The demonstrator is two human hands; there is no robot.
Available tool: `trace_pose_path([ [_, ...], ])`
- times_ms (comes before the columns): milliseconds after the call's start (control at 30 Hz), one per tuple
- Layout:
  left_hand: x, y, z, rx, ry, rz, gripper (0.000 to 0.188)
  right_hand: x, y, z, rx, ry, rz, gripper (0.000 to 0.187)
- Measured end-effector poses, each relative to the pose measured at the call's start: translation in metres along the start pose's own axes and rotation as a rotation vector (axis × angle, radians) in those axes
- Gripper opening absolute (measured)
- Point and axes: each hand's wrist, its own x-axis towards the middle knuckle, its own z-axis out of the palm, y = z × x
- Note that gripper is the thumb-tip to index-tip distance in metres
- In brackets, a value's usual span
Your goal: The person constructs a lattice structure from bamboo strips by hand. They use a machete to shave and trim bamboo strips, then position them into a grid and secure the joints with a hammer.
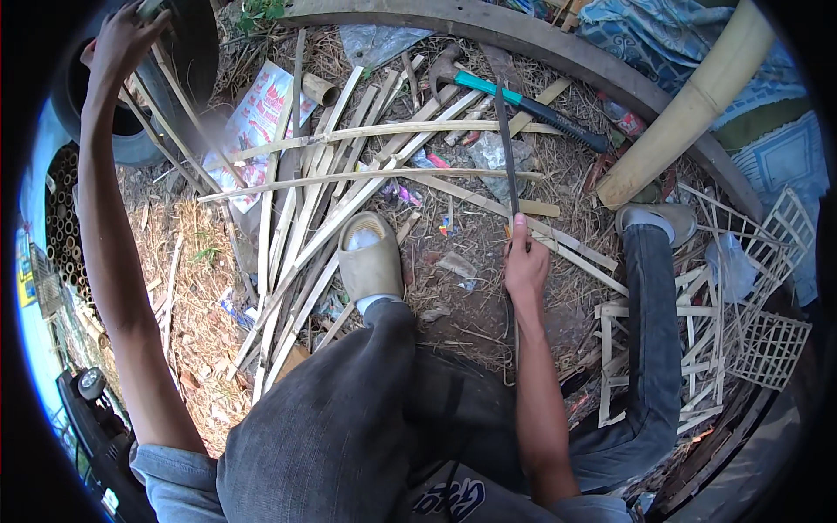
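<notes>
My right hand (527,266) is closed round a long, thin, dark blade-like tool (506,139), thumb laid along it. The tool points away from me across the bamboo strips; its exact kind is hard to make out. Far to the left, my left arm is raised and my left hand (125,37) reaches the upper rim of the view. Its fingers are curled near a greyish thing (150,9), cut off by the rim. Below that hand, blurred bamboo strips (187,100) slant down. Two long strips (366,178) lie crosswise over a pile of split bamboo (301,227).
A claw hammer (532,103) with a green and black handle lies beyond the pile. A thick bamboo pole (689,105) leans at the right. Woven bamboo frames (772,349) stand beside my right leg. A tyre (139,144) sits far left; a curved rim (558,48) borders the ground.
</notes>
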Motion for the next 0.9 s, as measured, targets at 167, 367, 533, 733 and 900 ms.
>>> trace_pose_path([
  [167, -0.017, -0.050, 0.025, -0.228, -0.272, -0.317, 0.066, 0.005, 0.008, 0.005, -0.058, 0.037, -0.090, 0.070],
  [367, -0.025, 0.071, -0.001, 0.005, 0.267, -0.376, 0.077, 0.001, -0.007, 0.014, 0.045, -0.052, 0.023, 0.072],
  [533, -0.086, 0.350, -0.040, -0.610, 0.044, -0.257, 0.058, 0.013, 0.010, 0.002, 0.061, -0.024, 0.170, 0.077],
  [733, -0.149, 0.458, -0.025, -1.136, -0.579, -0.076, 0.058, 0.003, -0.008, 0.006, 0.103, -0.082, 0.094, 0.074],
  [900, -0.127, 0.449, -0.006, -1.209, -0.701, 0.191, 0.054, 0.001, -0.005, 0.004, 0.124, -0.037, 0.073, 0.071],
])
